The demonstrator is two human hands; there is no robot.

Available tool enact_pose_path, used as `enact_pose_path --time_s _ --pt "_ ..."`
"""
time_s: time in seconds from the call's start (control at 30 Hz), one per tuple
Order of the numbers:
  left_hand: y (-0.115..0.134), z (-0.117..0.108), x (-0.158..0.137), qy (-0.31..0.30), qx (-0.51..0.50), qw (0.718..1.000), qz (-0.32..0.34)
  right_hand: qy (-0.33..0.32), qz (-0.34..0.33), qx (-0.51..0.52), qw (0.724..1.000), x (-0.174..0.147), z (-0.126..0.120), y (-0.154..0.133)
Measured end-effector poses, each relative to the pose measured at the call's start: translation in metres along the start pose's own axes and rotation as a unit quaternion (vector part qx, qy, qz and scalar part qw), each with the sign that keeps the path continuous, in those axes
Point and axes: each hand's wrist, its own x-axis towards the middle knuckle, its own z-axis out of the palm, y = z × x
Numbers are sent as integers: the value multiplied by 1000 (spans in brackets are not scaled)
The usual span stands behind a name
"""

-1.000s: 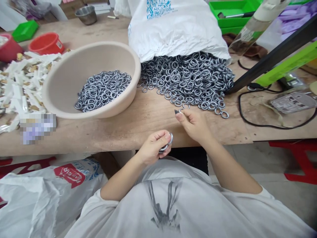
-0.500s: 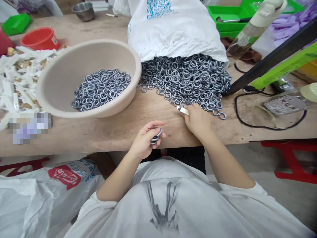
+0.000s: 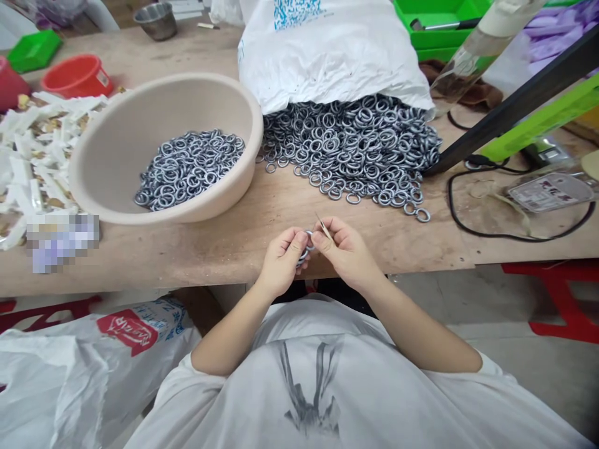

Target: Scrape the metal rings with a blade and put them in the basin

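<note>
Over the table's front edge, my left hand (image 3: 281, 259) is closed around a few grey rings (image 3: 303, 254). My right hand (image 3: 344, 249) meets it and holds a small knife (image 3: 324, 228), thin and cream-coloured, its narrow tip pointing up and away. Between the fingertips of both hands sits one ring (image 3: 309, 239), partly hidden by the fingers. Beyond the hands a heap of loose grey rings (image 3: 346, 146) spills from a white sack (image 3: 327, 62). Left of it, a large beige basin (image 3: 112, 137) contains a pile of similar rings (image 3: 191, 168).
White offcuts (image 3: 28, 156) cover the table's left end, near a red bowl (image 3: 77, 75). A slanted black bar (image 3: 510, 106), a black cable (image 3: 452, 206) and a clear labelled bottle (image 3: 552, 192) stand at right. Green trays (image 3: 435, 40) are behind.
My right hand has come back from the ring heap to my left hand, bringing the knife, now turned edge-on. A ring is now pinched between both hands.
</note>
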Motion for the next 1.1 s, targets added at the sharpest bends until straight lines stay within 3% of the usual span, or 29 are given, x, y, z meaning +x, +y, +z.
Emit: enact_pose_path --time_s 0.13,0.27,0.37,0.5,0.57,0.67,0.7,0.77,0.93,1.0,1.1 --pt "8 0 -3 -29 -49 998 -38 6 -52 -111 992 0 -16 1" --pt "14 2 -3 -16 -96 992 -74 -36 -162 -305 938 -11 -23 -4" --pt "14 4 -1 -19 -108 991 -82 -37 -212 -360 908 -18 -21 -6" --pt "12 3 -3 -40 -104 991 -76 -67 -203 -348 913 -18 -21 -3" --pt "10 2 -7 -79 -89 990 -76 -73 -173 -337 923 -12 -27 0" --pt "10 0 -13 -150 -69 983 -78 11 -112 -363 925 10 -44 3" --pt "11 0 -13 -151 -71 983 -74 45 -99 -389 915 19 -49 2" --pt "13 -2 -13 -111 -85 988 -64 87 -73 -480 870 38 -57 -3" --pt "19 -9 -8 -43 -118 990 -70 105 -21 -701 705 74 -52 -16" --pt "19 -12 -6 -20 -133 988 -79 90 -17 -731 676 84 -49 -16" --pt "21 -16 -3 17 -167 982 -84 85 -21 -731 677 92 -49 -15"
